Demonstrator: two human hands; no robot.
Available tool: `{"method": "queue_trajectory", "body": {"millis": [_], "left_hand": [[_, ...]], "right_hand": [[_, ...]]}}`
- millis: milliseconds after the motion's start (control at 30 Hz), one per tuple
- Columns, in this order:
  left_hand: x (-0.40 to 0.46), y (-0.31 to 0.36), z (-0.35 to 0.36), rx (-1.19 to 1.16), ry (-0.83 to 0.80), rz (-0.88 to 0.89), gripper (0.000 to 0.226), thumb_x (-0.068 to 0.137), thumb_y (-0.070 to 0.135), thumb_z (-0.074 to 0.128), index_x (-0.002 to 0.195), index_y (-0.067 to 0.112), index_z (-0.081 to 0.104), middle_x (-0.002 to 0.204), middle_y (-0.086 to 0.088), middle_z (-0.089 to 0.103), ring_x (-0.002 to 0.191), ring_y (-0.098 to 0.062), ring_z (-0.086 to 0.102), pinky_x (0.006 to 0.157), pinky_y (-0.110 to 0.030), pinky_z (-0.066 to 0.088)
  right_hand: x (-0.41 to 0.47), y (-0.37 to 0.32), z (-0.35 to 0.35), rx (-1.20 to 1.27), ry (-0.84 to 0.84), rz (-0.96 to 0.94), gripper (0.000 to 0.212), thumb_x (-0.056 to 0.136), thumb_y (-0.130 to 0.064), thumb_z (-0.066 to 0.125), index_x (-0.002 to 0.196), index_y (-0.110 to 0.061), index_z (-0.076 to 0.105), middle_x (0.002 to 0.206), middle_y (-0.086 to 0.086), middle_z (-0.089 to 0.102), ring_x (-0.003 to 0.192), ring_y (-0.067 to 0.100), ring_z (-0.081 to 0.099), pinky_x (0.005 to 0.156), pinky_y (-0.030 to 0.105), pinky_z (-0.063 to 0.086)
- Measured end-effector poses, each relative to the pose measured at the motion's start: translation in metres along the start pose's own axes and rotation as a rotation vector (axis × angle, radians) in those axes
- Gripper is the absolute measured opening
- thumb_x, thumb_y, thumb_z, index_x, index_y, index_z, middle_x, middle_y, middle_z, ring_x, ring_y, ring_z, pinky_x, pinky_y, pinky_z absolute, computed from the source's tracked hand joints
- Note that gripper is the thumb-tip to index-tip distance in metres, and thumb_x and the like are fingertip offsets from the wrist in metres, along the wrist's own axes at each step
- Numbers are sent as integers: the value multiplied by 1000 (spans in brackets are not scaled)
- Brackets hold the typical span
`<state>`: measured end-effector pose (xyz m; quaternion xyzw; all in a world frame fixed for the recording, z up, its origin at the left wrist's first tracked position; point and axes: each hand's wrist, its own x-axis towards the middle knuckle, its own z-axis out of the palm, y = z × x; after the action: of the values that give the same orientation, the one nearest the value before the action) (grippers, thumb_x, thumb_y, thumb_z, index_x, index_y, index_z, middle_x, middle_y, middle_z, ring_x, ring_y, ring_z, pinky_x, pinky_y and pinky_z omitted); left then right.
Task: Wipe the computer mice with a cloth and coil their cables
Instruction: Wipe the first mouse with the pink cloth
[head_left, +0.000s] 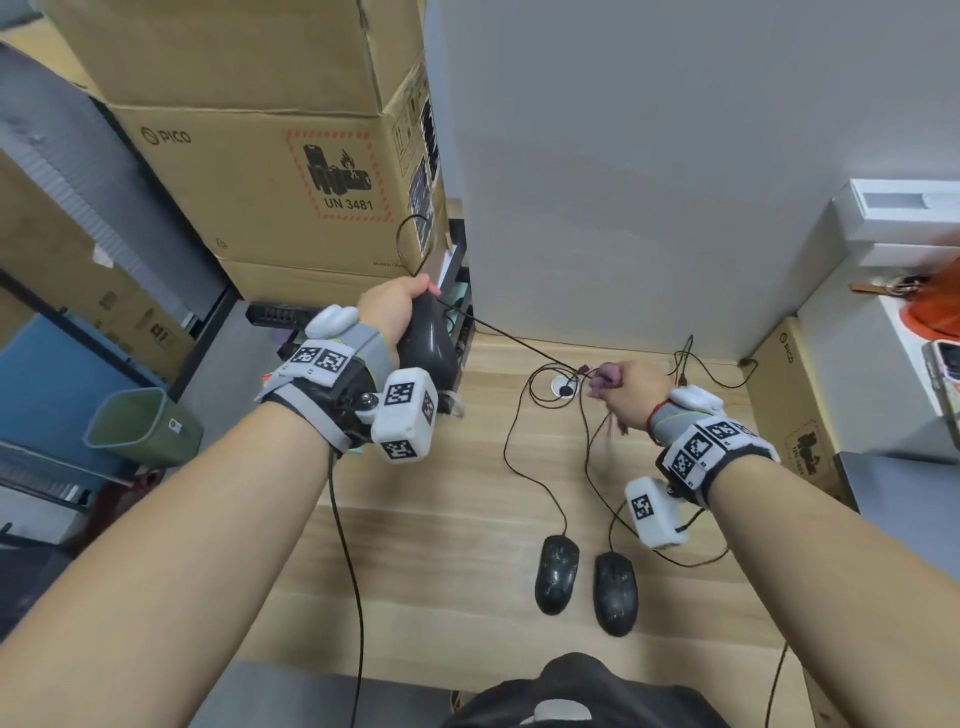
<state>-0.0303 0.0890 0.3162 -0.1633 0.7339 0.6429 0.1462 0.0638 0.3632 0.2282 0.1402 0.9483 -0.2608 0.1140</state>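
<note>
My left hand (392, 314) grips a black mouse (434, 340), held up above the desk's left edge. Its thin black cable (511, 338) runs taut to the right. My right hand (631, 389) holds a purple cloth (605, 376) closed around that cable, above the desk. Two more black mice lie side by side on the wooden desk (441, 545): one mouse (557, 573) on the left, the other mouse (616, 592) on the right. Their cables (519, 462) trail in loose loops toward the back of the desk.
Stacked cardboard boxes (270, 171) rise at the back left. A grey partition (649, 182) backs the desk, with a round cable grommet (563, 387) near it. A green bin (137, 426) stands on the floor at left. White shelving (883, 249) and another box (800, 410) are at right.
</note>
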Motion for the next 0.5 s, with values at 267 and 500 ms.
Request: {"method": "queue_trajectory", "body": {"millis": [267,500], "left_hand": [[-5,-2,4,62,-154,66,31,100,34,50,91,11,68,60,5,70,51,-16,61,55,-25,52],[-12,-25,44,439,-258,222,25,93,37,63,98,17,77,94,-4,73,92,-22,66,88,-33,49]], "right_hand": [[5,7,-11,123,78,136,16,90,-18,56,97,-9,68,97,12,71,89,31,65,70,31,50],[-4,-60,-37,256,186,-109,22,89,-21,62,97,-2,69,69,-2,65,79,25,65,82,33,49]]}}
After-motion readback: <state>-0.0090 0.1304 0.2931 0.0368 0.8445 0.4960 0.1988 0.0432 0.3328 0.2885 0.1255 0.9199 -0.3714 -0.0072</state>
